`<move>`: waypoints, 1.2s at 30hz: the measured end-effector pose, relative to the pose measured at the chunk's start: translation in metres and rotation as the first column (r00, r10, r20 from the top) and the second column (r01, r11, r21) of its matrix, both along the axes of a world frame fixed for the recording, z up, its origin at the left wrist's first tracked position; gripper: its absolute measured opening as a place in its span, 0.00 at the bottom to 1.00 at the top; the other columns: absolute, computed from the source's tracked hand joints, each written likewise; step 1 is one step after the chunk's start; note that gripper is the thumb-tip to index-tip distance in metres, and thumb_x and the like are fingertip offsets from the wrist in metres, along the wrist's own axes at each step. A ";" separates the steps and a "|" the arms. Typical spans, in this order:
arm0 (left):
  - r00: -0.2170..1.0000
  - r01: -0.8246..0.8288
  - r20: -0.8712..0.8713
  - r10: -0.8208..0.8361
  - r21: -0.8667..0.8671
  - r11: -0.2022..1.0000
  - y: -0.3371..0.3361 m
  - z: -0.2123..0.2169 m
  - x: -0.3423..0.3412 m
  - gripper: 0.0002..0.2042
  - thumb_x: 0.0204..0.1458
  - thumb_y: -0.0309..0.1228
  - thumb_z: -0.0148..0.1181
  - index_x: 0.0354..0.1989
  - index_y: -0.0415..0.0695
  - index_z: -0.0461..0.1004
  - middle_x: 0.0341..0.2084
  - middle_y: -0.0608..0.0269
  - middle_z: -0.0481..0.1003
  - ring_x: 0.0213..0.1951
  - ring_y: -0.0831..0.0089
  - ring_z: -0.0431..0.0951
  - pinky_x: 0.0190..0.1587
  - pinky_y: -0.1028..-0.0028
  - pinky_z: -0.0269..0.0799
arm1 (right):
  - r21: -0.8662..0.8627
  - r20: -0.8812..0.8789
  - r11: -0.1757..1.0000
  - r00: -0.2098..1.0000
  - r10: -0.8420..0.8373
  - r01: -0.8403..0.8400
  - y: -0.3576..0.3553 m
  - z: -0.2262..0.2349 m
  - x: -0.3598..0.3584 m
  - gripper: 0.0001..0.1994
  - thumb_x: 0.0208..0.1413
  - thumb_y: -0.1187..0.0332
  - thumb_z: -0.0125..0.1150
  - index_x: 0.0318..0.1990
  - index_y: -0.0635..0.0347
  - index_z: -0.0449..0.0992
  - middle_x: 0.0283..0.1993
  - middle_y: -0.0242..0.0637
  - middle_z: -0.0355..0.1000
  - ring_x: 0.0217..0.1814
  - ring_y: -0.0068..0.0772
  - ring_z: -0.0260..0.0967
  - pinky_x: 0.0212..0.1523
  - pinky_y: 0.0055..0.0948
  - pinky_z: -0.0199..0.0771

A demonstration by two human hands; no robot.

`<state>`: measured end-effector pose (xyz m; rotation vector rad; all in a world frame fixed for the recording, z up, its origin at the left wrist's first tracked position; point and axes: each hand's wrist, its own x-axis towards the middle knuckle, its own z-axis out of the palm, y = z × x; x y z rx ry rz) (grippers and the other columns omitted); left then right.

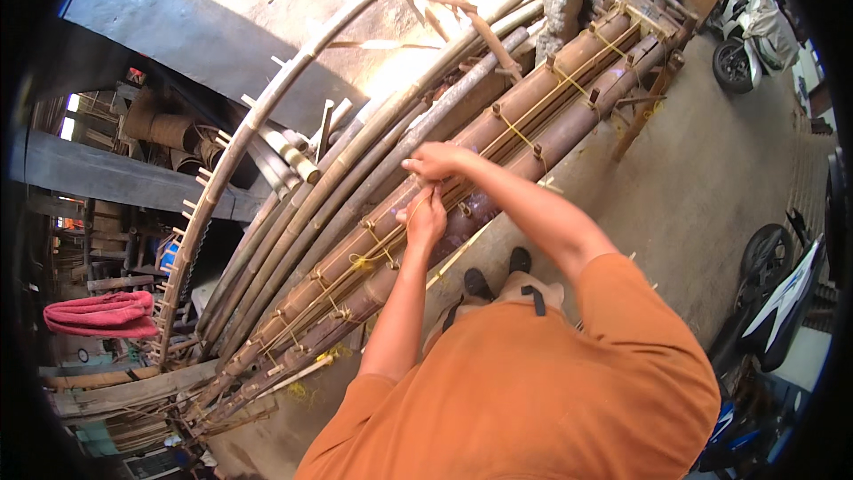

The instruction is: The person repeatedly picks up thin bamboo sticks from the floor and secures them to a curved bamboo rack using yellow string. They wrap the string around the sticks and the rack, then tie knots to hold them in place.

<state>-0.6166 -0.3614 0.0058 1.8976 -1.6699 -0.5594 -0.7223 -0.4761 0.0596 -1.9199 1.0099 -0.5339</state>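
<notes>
Two long brown bamboo poles [582,129] run side by side diagonally, with thin split strips [511,138] lying lengthwise between them. Short wooden pegs [496,110] stick up along both poles, and yellow cord [360,261] is laced across between pegs. Over the middle of the poles my left hand [426,219] is closed, fingertips pinched near the strips. Just beyond it, my right hand [437,162] is curled closed, almost touching the left. A thin yellowish strand seems to show by the left fingers, but what either hand grips is too small to make out.
More bamboo poles [346,160] lie stacked behind the work, beside a curved rail with pegs [258,116]. A pink towel [99,314] hangs at the left. Motorcycles [777,302] stand at the right, and a concrete post [562,0] rises at the far end.
</notes>
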 end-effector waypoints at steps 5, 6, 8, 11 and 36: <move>0.996 -0.044 0.084 0.043 0.016 0.999 -0.006 -0.002 0.001 0.12 0.62 0.40 0.49 0.40 0.52 0.78 0.30 0.55 0.80 0.37 0.56 0.78 0.49 0.56 0.51 | 0.067 0.301 0.928 0.894 0.332 -0.367 0.089 0.034 -0.066 0.21 0.64 0.54 0.49 0.30 0.63 0.77 0.29 0.50 0.75 0.30 0.45 0.72 0.37 0.40 0.71; 0.988 -0.037 0.146 0.043 -0.047 0.998 -0.004 0.008 -0.006 0.10 0.60 0.38 0.51 0.37 0.51 0.79 0.30 0.53 0.79 0.36 0.57 0.78 0.48 0.56 0.56 | -0.076 0.134 0.907 0.898 0.420 -0.413 0.119 0.012 -0.080 0.21 0.64 0.55 0.50 0.27 0.63 0.77 0.25 0.50 0.74 0.28 0.49 0.71 0.36 0.43 0.71; 1.000 0.002 0.009 -0.001 -0.059 0.998 -0.009 0.022 -0.009 0.10 0.60 0.37 0.52 0.35 0.49 0.79 0.28 0.55 0.79 0.34 0.62 0.78 0.46 0.61 0.62 | -0.094 -0.030 0.934 0.938 0.345 -0.346 0.147 -0.038 -0.079 0.20 0.63 0.58 0.50 0.23 0.63 0.75 0.21 0.50 0.71 0.26 0.56 0.70 0.36 0.49 0.70; 0.830 0.048 -0.545 -0.119 -0.142 0.989 -0.059 0.041 -0.008 0.14 0.64 0.33 0.49 0.33 0.38 0.78 0.23 0.67 0.77 0.29 0.81 0.73 0.35 0.77 0.67 | -0.131 0.102 0.967 0.967 0.232 -0.218 0.162 -0.045 -0.065 0.20 0.62 0.58 0.51 0.23 0.62 0.75 0.23 0.51 0.70 0.32 0.55 0.69 0.40 0.47 0.71; 0.980 0.086 0.170 -0.104 0.106 0.991 0.084 -0.005 0.160 0.15 0.60 0.39 0.51 0.47 0.43 0.75 0.44 0.46 0.77 0.48 0.48 0.75 0.51 0.51 0.60 | -0.034 0.321 0.999 0.946 0.037 -0.027 0.133 0.051 0.202 0.20 0.66 0.54 0.46 0.34 0.58 0.79 0.36 0.42 0.76 0.41 0.37 0.74 0.43 0.32 0.72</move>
